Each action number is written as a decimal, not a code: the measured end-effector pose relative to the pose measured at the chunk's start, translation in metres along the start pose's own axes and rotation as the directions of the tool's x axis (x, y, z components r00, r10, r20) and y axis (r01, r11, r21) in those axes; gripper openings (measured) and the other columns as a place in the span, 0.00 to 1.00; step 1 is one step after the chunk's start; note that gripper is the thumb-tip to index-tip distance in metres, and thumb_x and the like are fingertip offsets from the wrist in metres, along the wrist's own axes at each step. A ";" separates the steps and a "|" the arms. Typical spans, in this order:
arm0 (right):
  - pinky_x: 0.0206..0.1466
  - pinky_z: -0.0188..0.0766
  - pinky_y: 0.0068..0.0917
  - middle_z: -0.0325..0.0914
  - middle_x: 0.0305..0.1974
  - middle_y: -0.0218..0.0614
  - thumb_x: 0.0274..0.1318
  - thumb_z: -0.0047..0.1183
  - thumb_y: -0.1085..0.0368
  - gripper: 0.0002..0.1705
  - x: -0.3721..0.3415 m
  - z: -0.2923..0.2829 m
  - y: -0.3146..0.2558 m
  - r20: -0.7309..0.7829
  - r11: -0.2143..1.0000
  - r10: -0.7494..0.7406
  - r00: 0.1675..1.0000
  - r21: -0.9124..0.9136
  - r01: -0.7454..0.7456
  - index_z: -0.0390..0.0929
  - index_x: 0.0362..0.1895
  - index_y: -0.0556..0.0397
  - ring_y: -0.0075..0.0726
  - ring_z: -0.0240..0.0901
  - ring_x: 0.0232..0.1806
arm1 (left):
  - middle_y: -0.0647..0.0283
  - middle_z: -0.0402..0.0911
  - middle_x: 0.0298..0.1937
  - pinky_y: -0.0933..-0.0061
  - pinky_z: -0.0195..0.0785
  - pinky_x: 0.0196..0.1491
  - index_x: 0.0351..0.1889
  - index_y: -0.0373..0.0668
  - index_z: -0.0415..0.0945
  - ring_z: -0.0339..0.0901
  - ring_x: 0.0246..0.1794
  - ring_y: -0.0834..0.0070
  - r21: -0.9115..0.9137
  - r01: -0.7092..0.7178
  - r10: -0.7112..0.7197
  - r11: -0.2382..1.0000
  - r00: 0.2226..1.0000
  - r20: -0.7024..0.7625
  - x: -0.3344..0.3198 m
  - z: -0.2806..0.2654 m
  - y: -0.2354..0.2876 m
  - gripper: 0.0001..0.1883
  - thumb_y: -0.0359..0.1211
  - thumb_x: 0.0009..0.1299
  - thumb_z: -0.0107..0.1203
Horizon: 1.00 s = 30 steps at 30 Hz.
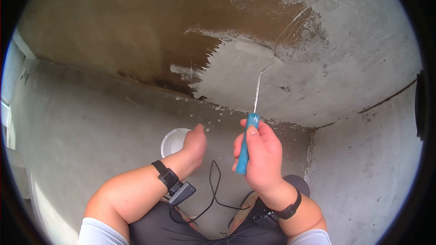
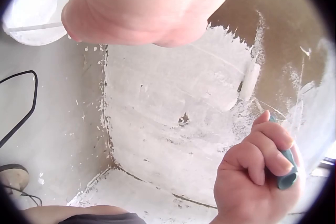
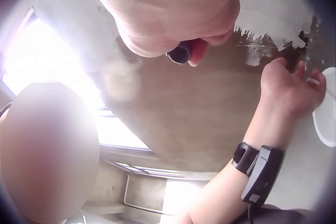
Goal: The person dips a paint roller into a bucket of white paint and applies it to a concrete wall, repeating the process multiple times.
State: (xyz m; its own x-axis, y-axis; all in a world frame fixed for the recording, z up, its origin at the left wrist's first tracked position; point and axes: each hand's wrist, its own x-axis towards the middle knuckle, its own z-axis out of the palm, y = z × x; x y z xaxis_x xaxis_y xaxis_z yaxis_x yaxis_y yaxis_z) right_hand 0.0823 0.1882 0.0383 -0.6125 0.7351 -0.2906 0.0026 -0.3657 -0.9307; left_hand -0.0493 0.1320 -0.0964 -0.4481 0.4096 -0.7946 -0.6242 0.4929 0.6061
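Note:
My right hand (image 1: 262, 156) grips the blue handle (image 1: 247, 147) of a paint roller, thumb lying along it. From the handle a thin, paint-coated wire frame (image 1: 258, 88) runs up to the pale roller sleeve (image 1: 254, 47), which lies against the wall at the border of the light grey coat (image 1: 227, 68) and the brown surface. My left hand (image 1: 195, 146) hangs beside a white bucket (image 1: 169, 143), overlapping its rim in the head view. In the right wrist view the left hand's fingers (image 3: 315, 85) are loosely bent, with nothing held in them.
Bare brown wall (image 1: 136, 31) spreads left of the coat. Pale paint drips dot the grey floor (image 1: 113, 113) along the wall's foot. A black cable (image 1: 215, 186) loops between my legs. Another grey wall (image 1: 363, 163) stands at the right.

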 end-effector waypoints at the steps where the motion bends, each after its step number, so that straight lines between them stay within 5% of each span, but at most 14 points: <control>1: 0.23 0.70 0.24 0.74 0.26 0.33 0.75 0.40 0.57 0.19 0.000 0.000 0.001 -0.014 1.000 -0.003 1.000 -0.024 0.003 0.65 0.58 0.59 0.23 0.68 0.21 | 0.40 0.61 0.72 0.59 0.53 0.70 0.71 0.22 0.53 0.59 0.73 0.54 -0.006 0.003 -0.003 1.000 1.000 -0.003 0.001 0.000 0.000 0.37 0.50 0.79 0.36; 11: 0.23 0.69 0.22 0.74 0.25 0.32 0.71 0.45 0.64 0.17 0.000 -0.017 0.022 -0.156 0.969 0.017 0.988 -0.240 -0.054 0.66 0.56 0.64 0.21 0.69 0.21 | 0.40 0.56 0.75 0.57 0.50 0.73 0.73 0.25 0.51 0.54 0.76 0.53 -0.020 -0.006 0.007 1.000 1.000 0.028 0.009 -0.001 -0.005 0.38 0.50 0.79 0.36; 17: 0.24 0.72 0.22 0.75 0.30 0.35 0.68 0.48 0.67 0.19 -0.013 -0.017 0.024 -0.235 0.976 -0.065 0.970 -0.217 0.013 0.62 0.57 0.65 0.23 0.71 0.23 | 0.40 0.57 0.75 0.57 0.48 0.74 0.72 0.24 0.51 0.54 0.76 0.52 -0.033 0.000 0.000 0.999 1.000 0.016 0.014 0.000 -0.009 0.38 0.50 0.77 0.37; 19: 0.24 0.72 0.22 0.75 0.30 0.34 0.68 0.48 0.67 0.19 -0.016 -0.015 0.016 -0.261 0.976 -0.080 0.962 -0.214 0.023 0.63 0.57 0.65 0.22 0.71 0.24 | 0.63 0.63 0.70 0.57 0.60 0.61 0.69 0.42 0.61 0.61 0.64 0.67 0.018 0.031 -0.031 0.999 1.000 0.002 0.026 -0.001 -0.015 0.31 0.53 0.77 0.39; 29: 0.24 0.71 0.20 0.72 0.28 0.31 0.71 0.45 0.66 0.19 -0.015 -0.023 -0.009 -0.146 0.995 -0.020 0.989 -0.101 0.005 0.67 0.59 0.64 0.18 0.67 0.25 | 0.66 0.64 0.70 0.59 0.61 0.59 0.69 0.44 0.62 0.61 0.64 0.70 0.015 0.063 -0.063 0.998 0.998 -0.008 0.021 -0.002 -0.013 0.30 0.52 0.76 0.40; 30: 0.24 0.71 0.20 0.72 0.28 0.31 0.71 0.45 0.66 0.19 -0.014 -0.023 -0.006 -0.146 0.995 -0.020 0.989 -0.101 0.005 0.67 0.59 0.64 0.18 0.67 0.25 | 0.53 0.61 0.72 0.59 0.56 0.66 0.70 0.34 0.57 0.59 0.69 0.62 0.002 0.025 -0.025 1.000 1.000 0.002 0.015 -0.001 -0.010 0.33 0.51 0.77 0.38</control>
State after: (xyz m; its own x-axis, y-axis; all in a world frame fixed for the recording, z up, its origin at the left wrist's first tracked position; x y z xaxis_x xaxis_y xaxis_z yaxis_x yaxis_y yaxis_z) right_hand 0.1086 0.1933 0.0424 -0.4903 0.8179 -0.3011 0.0796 -0.3020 -0.9500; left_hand -0.0504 0.1323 -0.1147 -0.4308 0.3986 -0.8097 -0.6343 0.5044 0.5858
